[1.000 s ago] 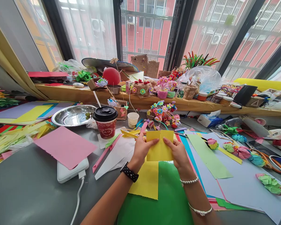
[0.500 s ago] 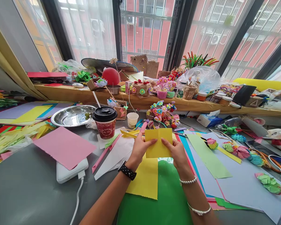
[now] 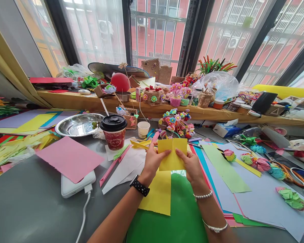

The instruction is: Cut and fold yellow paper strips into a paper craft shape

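A small yellow piece of paper (image 3: 172, 161) with a crease down its middle is held up between both hands. My left hand (image 3: 154, 160) pinches its left side, thumb on the front face. On the right side, my right hand (image 3: 191, 163) grips it the same way; the fingers of both hands are mostly hidden behind the paper. Below lies a larger yellow sheet (image 3: 159, 199) with a rough lower edge, partly covered by my left forearm. It rests over a green mat (image 3: 177, 222).
Left of the hands stand a lidded red coffee cup (image 3: 114, 133), a steel dish (image 3: 77, 125) and a white power bank (image 3: 78, 185) under pink paper (image 3: 71, 158). Rightward are pale sheets (image 3: 263, 209) and folded paper flowers (image 3: 262, 164). A small paper cup (image 3: 143, 129) stands behind.
Both hands and the small yellow paper have shifted very slightly to the right. The grip looks the same, and the other things have not moved.
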### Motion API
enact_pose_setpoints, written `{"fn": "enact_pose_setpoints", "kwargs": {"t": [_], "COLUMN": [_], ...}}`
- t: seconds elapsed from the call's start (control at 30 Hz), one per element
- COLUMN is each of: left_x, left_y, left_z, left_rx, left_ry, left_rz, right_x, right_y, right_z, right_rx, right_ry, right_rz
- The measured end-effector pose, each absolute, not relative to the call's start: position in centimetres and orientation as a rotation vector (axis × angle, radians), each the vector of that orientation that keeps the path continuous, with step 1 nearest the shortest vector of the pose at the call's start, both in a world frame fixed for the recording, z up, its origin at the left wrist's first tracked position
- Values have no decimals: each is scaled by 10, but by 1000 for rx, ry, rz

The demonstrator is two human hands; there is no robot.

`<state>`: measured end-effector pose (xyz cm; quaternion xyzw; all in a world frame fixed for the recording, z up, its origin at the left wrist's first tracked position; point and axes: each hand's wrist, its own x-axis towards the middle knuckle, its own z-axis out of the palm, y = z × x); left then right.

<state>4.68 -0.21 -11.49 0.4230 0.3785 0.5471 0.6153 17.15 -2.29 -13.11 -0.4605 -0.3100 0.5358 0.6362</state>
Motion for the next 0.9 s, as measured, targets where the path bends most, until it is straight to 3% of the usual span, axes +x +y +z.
{"fn": "enact_pose_setpoints", "kwargs": {"t": [0.27,0.67,0.9], "left_x": [42,48,43], "left_y": [2,-2,0], "left_z": [-116,-116,-115], "left_rx": [988,937,956], "left_ry": [905,858,868], "left_rz": [1167,1296,1186], "right_x": [174,171,172], "right_y": [-23,-22,-23], "right_z": [-130,-131,-130], "right_rx": [-1141,-1033,-1086], "right_ry": [-881,-723,-799], "right_rz": [1090,1261,1121]}}
